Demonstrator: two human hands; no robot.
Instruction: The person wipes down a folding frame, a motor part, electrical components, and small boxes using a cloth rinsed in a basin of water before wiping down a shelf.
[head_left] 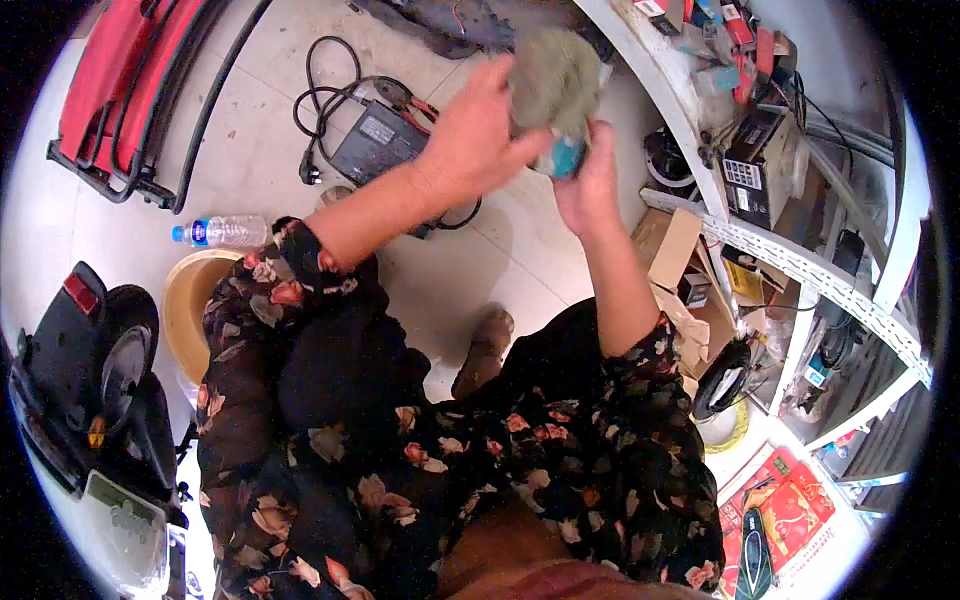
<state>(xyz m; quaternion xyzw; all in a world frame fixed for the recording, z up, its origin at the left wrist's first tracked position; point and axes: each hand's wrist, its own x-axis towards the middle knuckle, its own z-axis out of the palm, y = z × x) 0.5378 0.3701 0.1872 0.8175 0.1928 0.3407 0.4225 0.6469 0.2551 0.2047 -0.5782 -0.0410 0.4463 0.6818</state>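
My left hand (475, 125) grips a grey-green cloth (555, 80), blurred by motion, above the floor near the top of the view. The fingers are partly hidden by the cloth. From below, my right hand (588, 185) is closed around a small teal and white item (567, 157), which touches the cloth. Most of that item is covered, so its kind does not show.
A dark charger-like box (375, 145) with cables lies on the tiled floor. To the left are a plastic bottle (235, 231), a tan bucket (180, 310) and a red folding frame (120, 90). White shelves (790, 260) crowded with boxes stand on the right.
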